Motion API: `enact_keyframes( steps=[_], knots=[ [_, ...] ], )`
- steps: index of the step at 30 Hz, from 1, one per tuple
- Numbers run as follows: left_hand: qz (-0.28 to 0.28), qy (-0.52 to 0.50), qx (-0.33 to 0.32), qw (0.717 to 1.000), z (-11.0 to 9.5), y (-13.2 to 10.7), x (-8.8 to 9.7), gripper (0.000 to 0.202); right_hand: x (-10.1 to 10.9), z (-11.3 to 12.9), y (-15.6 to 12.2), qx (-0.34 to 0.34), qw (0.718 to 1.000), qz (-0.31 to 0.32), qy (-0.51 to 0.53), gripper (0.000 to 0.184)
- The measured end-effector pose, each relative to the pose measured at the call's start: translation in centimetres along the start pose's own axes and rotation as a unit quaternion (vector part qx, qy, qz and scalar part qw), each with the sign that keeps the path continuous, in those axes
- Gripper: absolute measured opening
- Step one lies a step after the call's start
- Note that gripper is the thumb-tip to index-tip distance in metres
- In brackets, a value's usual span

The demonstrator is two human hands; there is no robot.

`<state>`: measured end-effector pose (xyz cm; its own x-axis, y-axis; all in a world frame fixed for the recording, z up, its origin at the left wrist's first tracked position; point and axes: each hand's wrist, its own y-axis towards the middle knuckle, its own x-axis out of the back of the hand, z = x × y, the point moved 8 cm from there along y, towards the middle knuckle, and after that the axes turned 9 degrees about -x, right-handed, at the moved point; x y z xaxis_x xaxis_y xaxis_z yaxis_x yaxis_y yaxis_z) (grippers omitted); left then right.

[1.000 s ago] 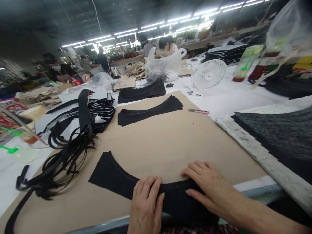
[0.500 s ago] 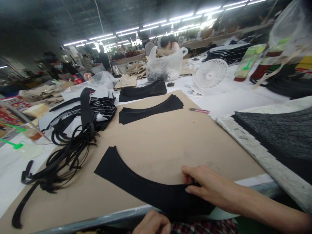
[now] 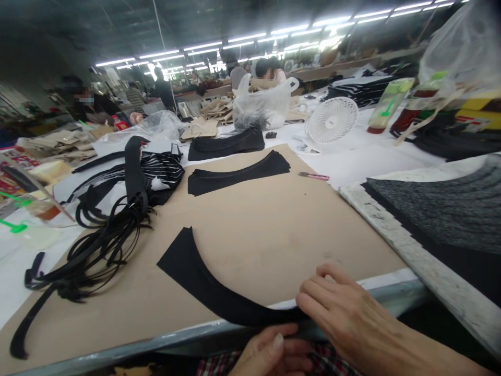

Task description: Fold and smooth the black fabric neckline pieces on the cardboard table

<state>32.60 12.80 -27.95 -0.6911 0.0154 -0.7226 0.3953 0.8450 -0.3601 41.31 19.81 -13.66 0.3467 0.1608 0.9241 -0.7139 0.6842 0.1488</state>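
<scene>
A curved black fabric piece (image 3: 219,292) lies along the near side of the brown board, its left end flat and its right part bending down over the table edge. My right hand (image 3: 336,308) has its fingers closed on the right end, which is hidden beneath them. Just below the edge is my left hand (image 3: 270,352), fingers apart and thumb raised, close under the fabric; nothing shows in its grasp. Farther back on the board lie a stack of similar curved black pieces (image 3: 238,175) and red-handled thread snips (image 3: 313,176).
Black strips (image 3: 105,256) lie tangled on the left. A white fan (image 3: 332,120), a plastic bag (image 3: 262,107) and bottles (image 3: 415,107) stand at the back. Grey-black fabric pieces (image 3: 450,209) rest on a white slab (image 3: 376,224) at right. Other people sit farther off.
The fabric's right end has moved down over the table edge. My right hand has shifted nearer me with it, and my left hand has moved right and opened out.
</scene>
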Motion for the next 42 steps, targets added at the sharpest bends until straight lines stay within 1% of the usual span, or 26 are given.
enact_keyframes(
  steps=[1, 2, 4, 6, 8, 10, 13, 16, 21, 25, 26, 28, 29, 31, 32, 33, 34, 35, 38, 40, 42],
  knots=[
    [0.022, -0.039, -0.004, 0.999, -0.2, 0.1, -1.1, 0.060, 0.4, 0.8, -0.7, 0.034, 0.999, -0.036, -0.017, 0.027],
    [0.040, -0.072, -0.012, 0.997, -0.5, 0.2, -2.1, 0.057, 0.7, 1.3, -1.4, 0.052, 0.996, -0.065, -0.029, 0.030],
    [0.057, -0.119, -0.031, 0.991, -1.5, 0.5, -3.8, 0.051, 1.0, 1.7, -2.7, 0.057, 0.992, -0.103, -0.048, 0.032],
    [0.039, -0.139, -0.052, 0.988, -2.4, 1.0, -4.6, 0.042, 1.3, 1.6, -3.9, 0.050, 0.986, -0.149, -0.055, 0.032],
    [-0.003, -0.147, -0.064, 0.987, -2.9, 1.6, -4.5, 0.032, 1.8, 1.0, -5.0, 0.027, 0.978, -0.201, -0.051, 0.031],
    [-0.035, -0.160, -0.066, 0.984, -3.0, 2.1, -4.2, 0.026, 2.0, -0.1, -5.7, -0.010, 0.971, -0.235, -0.041, 0.029],
    [-0.055, -0.199, -0.071, 0.976, -3.3, 2.7, -3.9, 0.027, 1.9, -1.1, -6.2, -0.043, 0.970, -0.238, -0.029, 0.030],
    [-0.067, -0.236, -0.085, 0.966, -3.9, 3.0, -3.9, 0.035, 1.6, -1.2, -6.1, -0.049, 0.973, -0.222, -0.021, 0.028],
    [-0.051, -0.254, -0.085, 0.962, -4.3, 3.1, -4.5, 0.040, 1.6, -1.5, -5.4, -0.098, 0.968, -0.230, 0.005, 0.016],
    [-0.035, -0.234, -0.098, 0.967, -4.7, 3.0, -4.7, 0.037, 1.4, -2.1, -4.5, -0.124, 0.971, -0.197, 0.053, 0.006],
    [-0.030, -0.224, -0.100, 0.969, -4.8, 3.0, -4.8, 0.034, 1.4, -2.2, -4.3, -0.122, 0.972, -0.192, 0.059, 0.006],
    [-0.017, -0.190, -0.092, 0.977, -4.9, 2.8, -5.0, 0.029, 1.9, -2.0, -4.1, -0.104, 0.973, -0.199, 0.047, 0.014],
    [-0.009, -0.166, -0.075, 0.983, -4.6, 2.8, -5.1, 0.032, 2.2, -1.8, -4.1, -0.089, 0.973, -0.210, 0.030, 0.020],
    [-0.001, -0.117, -0.027, 0.993, -3.9, 2.6, -5.3, 0.048, 2.7, -1.3, -4.2, -0.055, 0.970, -0.236, -0.011, 0.028],
    [-0.003, -0.097, -0.003, 0.995, -3.5, 2.5, -5.4, 0.053, 2.9, -1.1, -4.3, -0.038, 0.968, -0.247, -0.029, 0.030],
    [-0.009, -0.083, 0.015, 0.996, -3.2, 2.5, -5.4, 0.053, 3.0, -0.8, -4.4, -0.023, 0.965, -0.259, -0.043, 0.030],
    [-0.021, -0.075, 0.019, 0.997, -3.1, 2.5, -5.5, 0.048, 3.0, -0.6, -4.5, -0.009, 0.962, -0.269, -0.052, 0.030],
    [-0.040, -0.074, 0.010, 0.996, -3.2, 2.5, -5.4, 0.040, 3.0, -0.4, -4.7, 0.002, 0.958, -0.280, -0.058, 0.029],
    [-0.116, -0.083, -0.053, 0.988, -4.0, 2.5, -5.0, 0.018, 3.0, -0.3, -5.4, 0.015, 0.947, -0.316, -0.059, 0.027],
    [-0.157, -0.087, -0.079, 0.980, -4.2, 2.4, -4.5, 0.013, 2.7, -0.5, -5.8, 0.010, 0.942, -0.331, -0.056, 0.027],
    [-0.176, -0.081, -0.090, 0.977, -4.1, 2.4, -4.1, 0.014, 2.3, -0.8, -6.2, 0.006, 0.940, -0.337, -0.056, 0.026]
  ],
)
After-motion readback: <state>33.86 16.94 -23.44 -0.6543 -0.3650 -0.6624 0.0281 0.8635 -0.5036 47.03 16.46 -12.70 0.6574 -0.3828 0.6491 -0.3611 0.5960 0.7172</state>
